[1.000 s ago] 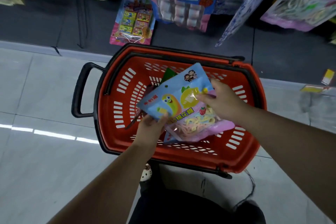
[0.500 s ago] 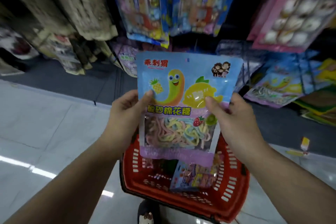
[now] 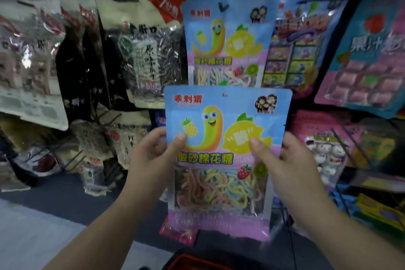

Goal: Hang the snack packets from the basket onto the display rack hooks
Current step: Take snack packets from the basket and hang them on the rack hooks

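Snack packet point(image 3: 221, 160), light blue with a cartoon worm, a lemon and a clear window of coloured candy strings, is held upright in front of the display rack point(image 3: 92, 85), between the two hands. The left hand point(image 3: 153, 158) grips its left edge, thumb pressed on the front beside the pineapple picture and fingers curled behind. The right hand point(image 3: 291, 166) grips the right edge the same way, thumb on the lemon, fingers wrapped behind. A small hang hole shows near the packet's top edge. Directly above and behind it, a matching packet point(image 3: 228, 39) hangs on the rack, its lower part covered by the held one. Dark seed bags point(image 3: 149, 50) hang to the left, pink candy packs point(image 3: 368, 59) to the right. The red basket rim point(image 3: 192, 261) shows at the bottom edge, below the packet.
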Motion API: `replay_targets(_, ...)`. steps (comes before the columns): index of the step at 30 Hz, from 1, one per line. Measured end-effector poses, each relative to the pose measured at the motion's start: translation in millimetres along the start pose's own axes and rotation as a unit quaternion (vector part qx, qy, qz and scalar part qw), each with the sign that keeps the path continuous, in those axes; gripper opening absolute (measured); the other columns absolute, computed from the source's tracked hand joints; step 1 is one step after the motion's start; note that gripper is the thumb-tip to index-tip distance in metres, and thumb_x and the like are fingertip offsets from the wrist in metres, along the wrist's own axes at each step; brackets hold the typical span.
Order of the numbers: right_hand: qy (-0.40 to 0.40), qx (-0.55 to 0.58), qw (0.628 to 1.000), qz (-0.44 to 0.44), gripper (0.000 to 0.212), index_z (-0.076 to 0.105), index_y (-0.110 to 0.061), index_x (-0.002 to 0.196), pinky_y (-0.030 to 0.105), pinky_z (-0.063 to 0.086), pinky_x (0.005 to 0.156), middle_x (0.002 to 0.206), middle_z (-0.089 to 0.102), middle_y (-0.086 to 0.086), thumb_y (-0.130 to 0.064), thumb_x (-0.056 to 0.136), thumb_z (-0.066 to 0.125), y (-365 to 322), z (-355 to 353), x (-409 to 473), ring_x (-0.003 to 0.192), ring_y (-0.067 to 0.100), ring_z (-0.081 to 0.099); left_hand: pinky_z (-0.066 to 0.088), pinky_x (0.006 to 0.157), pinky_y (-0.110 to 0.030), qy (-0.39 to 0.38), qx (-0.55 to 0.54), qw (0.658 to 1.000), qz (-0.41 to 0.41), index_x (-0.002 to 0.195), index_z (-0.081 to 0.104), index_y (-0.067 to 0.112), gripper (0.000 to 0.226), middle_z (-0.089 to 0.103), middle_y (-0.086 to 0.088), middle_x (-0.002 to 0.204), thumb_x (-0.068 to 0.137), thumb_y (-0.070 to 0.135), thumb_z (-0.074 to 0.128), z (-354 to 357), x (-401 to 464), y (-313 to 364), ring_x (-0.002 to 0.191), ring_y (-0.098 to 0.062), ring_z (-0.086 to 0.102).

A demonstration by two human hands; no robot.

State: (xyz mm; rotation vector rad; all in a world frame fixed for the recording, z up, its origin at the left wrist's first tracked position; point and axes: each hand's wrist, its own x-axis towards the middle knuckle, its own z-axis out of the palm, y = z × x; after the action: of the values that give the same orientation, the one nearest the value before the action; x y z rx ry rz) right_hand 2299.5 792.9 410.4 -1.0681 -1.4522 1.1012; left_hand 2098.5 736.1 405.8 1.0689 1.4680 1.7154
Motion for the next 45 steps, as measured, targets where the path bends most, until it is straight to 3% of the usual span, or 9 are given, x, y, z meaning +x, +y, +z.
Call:
replay_targets(6, 0.022, 0.000, 0.999, -0.023, 0.008, 0.066, -0.029, 0.092, 0.031, 0.053, 0.066, 0.076, 0.073, -0.005, -0.028, 0.084, 0.067, -31, 6, 24, 0.069, 0.010, 0.068, 0.051, 0.058, -0.013, -0.002, -0.010, 1.000, 0.025, 0.096, 0.071, 0.012, 0.010, 0.077, 0.005, 0.082, 0.091, 0.015, 0.063, 5, 31, 30, 0.075, -0.006, 0.073)
replay_targets(9, 0.048, 0.004, 0.998, -0.046, 0.007, 0.067, -0.027, 0.090, 0.035, 0.053, 0.071, 0.080, 0.074, -0.007, -0.029, 0.083, 0.067, -46, 9, 35, 0.074, 0.011, 0.068, 0.057, 0.068, -0.027, 0.002, -0.023, 0.999, 0.041, 0.097, 0.070, 0.013, 0.011, 0.078, 0.002, 0.083, 0.090, 0.017, 0.063, 10, 49, 41, 0.079, -0.011, 0.073)
replay_targets(13, 0.060, 0.025, 0.995, -0.078, 0.010, 0.067, -0.025, 0.091, 0.033, 0.054, 0.072, 0.084, 0.075, -0.009, -0.029, 0.082, 0.067, -64, 14, 50, 0.077, 0.008, 0.071, 0.056, 0.058, -0.022, 0.007, -0.047, 0.996, 0.075, 0.096, 0.067, 0.006, 0.011, 0.075, 0.001, 0.074, 0.091, 0.014, 0.061, 16, 68, 56, 0.058, -0.008, 0.067)
replay_targets(19, 0.076, 0.018, 0.992, -0.095, 0.013, 0.068, -0.026, 0.097, 0.041, 0.056, 0.083, 0.092, 0.075, -0.010, -0.030, 0.085, 0.066, -79, 22, 71, 0.086, 0.009, 0.071, 0.057, 0.076, -0.027, 0.009, -0.064, 0.995, 0.076, 0.102, 0.069, 0.004, 0.017, 0.077, -0.004, 0.087, 0.092, 0.016, 0.062, 20, 95, 69, 0.081, -0.014, 0.072)
replay_targets(24, 0.098, -0.004, 0.992, -0.083, 0.012, 0.067, -0.026, 0.095, 0.037, 0.056, 0.078, 0.084, 0.075, -0.003, -0.032, 0.086, 0.066, -76, 26, 83, 0.081, 0.012, 0.071, 0.057, 0.075, -0.026, -0.006, -0.058, 0.996, 0.064, 0.100, 0.068, 0.002, 0.018, 0.077, -0.005, 0.086, 0.091, 0.017, 0.063, 19, 109, 66, 0.080, -0.014, 0.073)
replay_targets(29, 0.095, -0.018, 0.992, -0.083, 0.011, 0.066, -0.024, 0.094, 0.015, 0.050, 0.061, 0.078, 0.074, -0.002, -0.032, 0.086, 0.065, -72, 31, 88, 0.073, 0.004, 0.068, 0.055, 0.069, -0.020, -0.012, -0.054, 0.997, 0.053, 0.096, 0.069, 0.009, 0.012, 0.077, 0.003, 0.080, 0.091, 0.018, 0.064, 17, 117, 61, 0.073, -0.007, 0.072)
replay_targets(35, 0.093, -0.013, 0.990, -0.105, 0.009, 0.066, -0.027, 0.093, 0.016, 0.053, 0.063, 0.084, 0.073, -0.014, -0.032, 0.085, 0.065, -73, 34, 90, 0.075, 0.000, 0.069, 0.055, 0.071, -0.032, -0.007, -0.061, 0.996, 0.063, 0.093, 0.069, 0.010, 0.011, 0.077, 0.001, 0.078, 0.090, 0.020, 0.064, 14, 121, 60, 0.069, -0.011, 0.071)
replay_targets(40, 0.103, 0.003, 0.989, -0.102, 0.013, 0.068, -0.022, 0.094, 0.015, 0.049, 0.061, 0.078, 0.073, -0.004, -0.031, 0.086, 0.064, -70, 34, 84, 0.072, 0.006, 0.069, 0.056, 0.083, -0.046, -0.002, -0.061, 0.996, 0.070, 0.088, 0.068, 0.008, 0.008, 0.077, -0.004, 0.082, 0.089, 0.017, 0.066, 16, 120, 60, 0.079, -0.022, 0.072)
replay_targets(45, 0.104, -0.008, 0.990, -0.094, 0.009, 0.067, -0.023, 0.091, 0.029, 0.053, 0.067, 0.078, 0.073, 0.001, -0.030, 0.087, 0.064, -70, 34, 84, 0.073, 0.013, 0.069, 0.055, 0.076, -0.039, 0.002, -0.064, 0.995, 0.074, 0.087, 0.068, 0.002, 0.016, 0.076, -0.005, 0.078, 0.089, 0.018, 0.066, 17, 120, 60, 0.072, -0.018, 0.070)
